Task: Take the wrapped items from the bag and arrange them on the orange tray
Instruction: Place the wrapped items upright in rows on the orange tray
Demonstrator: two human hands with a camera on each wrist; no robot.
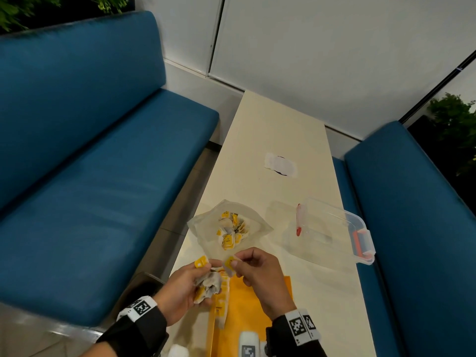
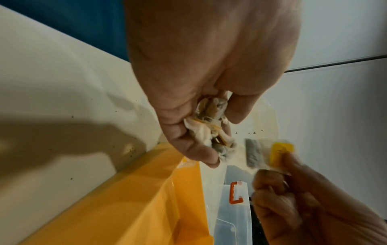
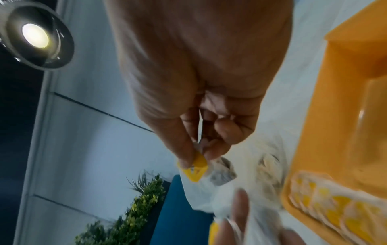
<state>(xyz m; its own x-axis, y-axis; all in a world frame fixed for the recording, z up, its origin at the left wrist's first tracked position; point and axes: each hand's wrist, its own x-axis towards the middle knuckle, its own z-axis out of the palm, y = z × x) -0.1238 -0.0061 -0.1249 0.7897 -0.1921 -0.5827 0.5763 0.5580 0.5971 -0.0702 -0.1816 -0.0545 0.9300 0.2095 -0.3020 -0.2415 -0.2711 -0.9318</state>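
Above the tray [image 1: 247, 305], a bunch of packets [image 1: 208, 284] is gripped in the curled fingers of the left hand [image 1: 180, 289]. One packet [image 1: 230, 262] is pinched between thumb and forefinger of the right hand [image 1: 260, 276], just beside the bunch. A row of packets [image 3: 326, 200] lies along the tray's left edge. More packets are held in the bag [image 1: 229, 228], lying on the counter [image 1: 278, 130] beyond the hands. A clear box [image 1: 334, 230] sits right of the bag.
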